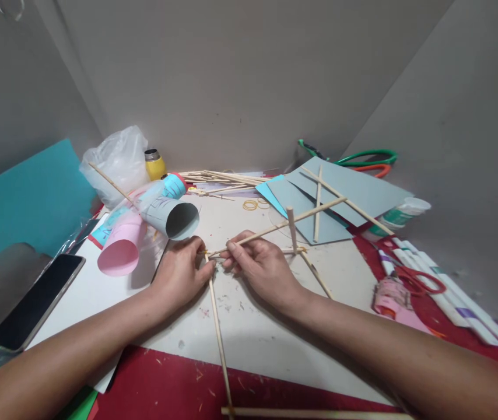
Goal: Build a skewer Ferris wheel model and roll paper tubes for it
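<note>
My left hand (183,271) and my right hand (260,265) meet over a white sheet (253,332), both pinching a joint where thin wooden sticks (275,227) cross. One stick (219,338) runs from the joint toward me, another rises to the right over blue-grey card (354,189). A short stick (291,228) stands upright just behind my right hand. The fingers of both hands are closed round the stick ends.
Rolled paper cones, pink (122,245) and grey (172,217), lie at left beside a plastic bag (115,157) and a phone (37,300). A stick bundle (223,177) and rubber bands (251,205) lie behind. Red scissors (419,280), markers (445,291) and a cup (400,216) sit at right.
</note>
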`<state>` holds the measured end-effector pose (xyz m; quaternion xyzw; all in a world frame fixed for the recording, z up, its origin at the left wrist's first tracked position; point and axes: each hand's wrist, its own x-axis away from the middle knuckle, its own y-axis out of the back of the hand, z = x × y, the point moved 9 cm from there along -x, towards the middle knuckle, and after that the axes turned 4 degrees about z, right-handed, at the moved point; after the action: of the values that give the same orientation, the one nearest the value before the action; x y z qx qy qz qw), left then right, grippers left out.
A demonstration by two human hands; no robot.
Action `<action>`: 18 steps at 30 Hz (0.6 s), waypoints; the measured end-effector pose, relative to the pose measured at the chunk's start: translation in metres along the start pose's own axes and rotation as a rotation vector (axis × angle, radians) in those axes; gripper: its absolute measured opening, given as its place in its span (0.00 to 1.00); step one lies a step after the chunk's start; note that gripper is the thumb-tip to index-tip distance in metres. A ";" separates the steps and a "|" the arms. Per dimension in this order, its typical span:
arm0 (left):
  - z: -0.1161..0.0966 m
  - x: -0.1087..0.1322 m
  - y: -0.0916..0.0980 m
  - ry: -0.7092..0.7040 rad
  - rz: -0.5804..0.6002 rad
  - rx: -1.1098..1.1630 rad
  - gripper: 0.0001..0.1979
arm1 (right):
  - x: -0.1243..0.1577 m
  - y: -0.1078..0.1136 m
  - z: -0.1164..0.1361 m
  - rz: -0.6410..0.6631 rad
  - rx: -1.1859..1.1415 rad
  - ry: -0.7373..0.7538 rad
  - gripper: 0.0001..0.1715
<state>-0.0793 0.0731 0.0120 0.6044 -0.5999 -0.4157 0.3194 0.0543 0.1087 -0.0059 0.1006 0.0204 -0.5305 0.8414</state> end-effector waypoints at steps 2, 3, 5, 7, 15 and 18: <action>-0.001 0.000 -0.002 0.003 0.007 -0.023 0.05 | 0.000 0.000 0.000 -0.001 -0.015 -0.010 0.18; -0.001 0.000 -0.002 0.005 0.010 -0.027 0.06 | 0.000 0.000 -0.001 -0.001 -0.024 -0.015 0.18; -0.002 -0.001 -0.004 0.005 0.014 -0.033 0.07 | 0.000 0.000 0.000 0.003 -0.033 -0.020 0.18; -0.004 -0.002 -0.005 0.006 0.019 -0.053 0.07 | 0.000 -0.001 0.000 0.011 -0.031 -0.024 0.18; -0.009 -0.006 -0.009 -0.018 0.039 -0.253 0.07 | 0.001 -0.001 0.002 0.004 -0.073 -0.031 0.15; -0.010 -0.007 -0.011 -0.046 0.028 -0.289 0.08 | 0.000 -0.003 -0.001 0.010 -0.107 -0.030 0.12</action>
<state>-0.0646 0.0802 0.0081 0.5339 -0.5494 -0.5071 0.3949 0.0519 0.1080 -0.0069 0.0475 0.0355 -0.5258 0.8486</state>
